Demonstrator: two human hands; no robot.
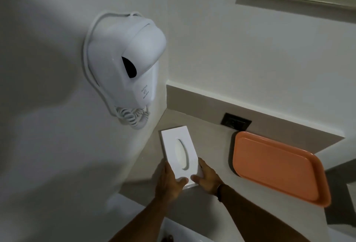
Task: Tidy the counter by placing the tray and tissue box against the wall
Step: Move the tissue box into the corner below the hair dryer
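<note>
Both arms reach up from 6 o'clock toward 12. The left hand [169,181] and the right hand [207,177] sit close together, palms facing each other, fingers curled. The thumbs nearly meet in the middle. A dark band goes round the right wrist at 3 o'clock

bare counter [210,145] between tissue box [178,150] and tray [277,166], hair dryer [125,64] overhanging the left wall

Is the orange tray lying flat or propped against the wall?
Flat. The orange tray lies face-up on the counter, its rim and inside showing.
</note>
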